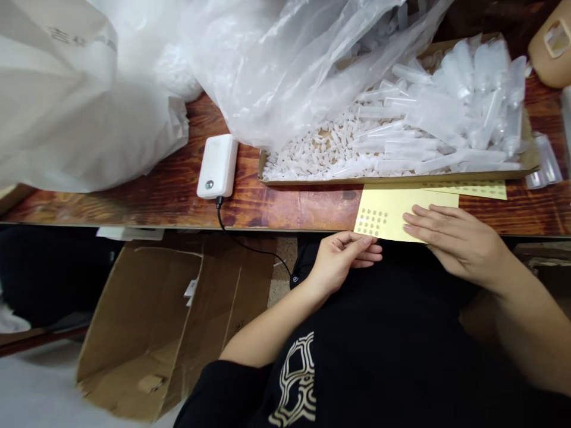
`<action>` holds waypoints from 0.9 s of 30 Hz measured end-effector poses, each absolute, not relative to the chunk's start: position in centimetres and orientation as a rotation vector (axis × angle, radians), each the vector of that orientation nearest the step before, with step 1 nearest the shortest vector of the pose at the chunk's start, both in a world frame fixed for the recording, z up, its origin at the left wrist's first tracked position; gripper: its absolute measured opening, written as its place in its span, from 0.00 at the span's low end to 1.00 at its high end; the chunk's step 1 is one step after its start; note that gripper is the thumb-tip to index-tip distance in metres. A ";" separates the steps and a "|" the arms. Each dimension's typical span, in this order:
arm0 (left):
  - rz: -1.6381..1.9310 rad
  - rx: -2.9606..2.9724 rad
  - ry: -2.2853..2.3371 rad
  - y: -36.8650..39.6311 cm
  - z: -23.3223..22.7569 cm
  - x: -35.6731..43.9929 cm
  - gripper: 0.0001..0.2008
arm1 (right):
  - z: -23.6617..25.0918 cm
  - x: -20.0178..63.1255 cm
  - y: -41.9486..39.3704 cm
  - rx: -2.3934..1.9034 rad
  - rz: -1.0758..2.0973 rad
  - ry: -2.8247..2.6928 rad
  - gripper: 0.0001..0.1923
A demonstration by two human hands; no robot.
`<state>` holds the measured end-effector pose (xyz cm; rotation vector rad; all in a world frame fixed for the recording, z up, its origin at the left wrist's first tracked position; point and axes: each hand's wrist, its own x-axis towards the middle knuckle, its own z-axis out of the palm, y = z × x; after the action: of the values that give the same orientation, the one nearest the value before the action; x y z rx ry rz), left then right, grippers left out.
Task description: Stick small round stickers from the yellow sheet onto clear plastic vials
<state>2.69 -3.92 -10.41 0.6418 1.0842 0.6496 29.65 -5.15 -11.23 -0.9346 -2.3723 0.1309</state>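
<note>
L hand (343, 258) pinches corner of yellow dotted sticker sheet (388, 217) at worktop (276, 202) edge; R hand (450, 238) flat, fingers spread, pressing sheet steady.

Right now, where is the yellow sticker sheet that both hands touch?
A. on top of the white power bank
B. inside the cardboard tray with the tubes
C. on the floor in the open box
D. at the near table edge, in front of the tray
D: the yellow sticker sheet lies at the table edge in front of the cardboard tray, with the right hand flat on it and the left hand at its near corner.
</note>
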 end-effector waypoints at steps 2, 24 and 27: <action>0.617 0.621 1.081 -4.0 -10.4 3.0 0.21 | -11.1 30.1 -5.0 -0.927 0.175 -2.373 0.38; 0.711 0.491 1.005 -4.4 -10.5 4.6 0.11 | -8.1 23.6 -5.4 -1.122 0.176 -2.178 0.09; 0.744 0.524 0.975 -4.6 -10.4 4.7 0.11 | -8.3 23.4 -5.9 -1.186 0.168 -2.180 0.08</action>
<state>4.72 -4.58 -10.36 0.5238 0.9752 0.7437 23.45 -5.88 -8.31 -1.1864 -2.1801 0.1678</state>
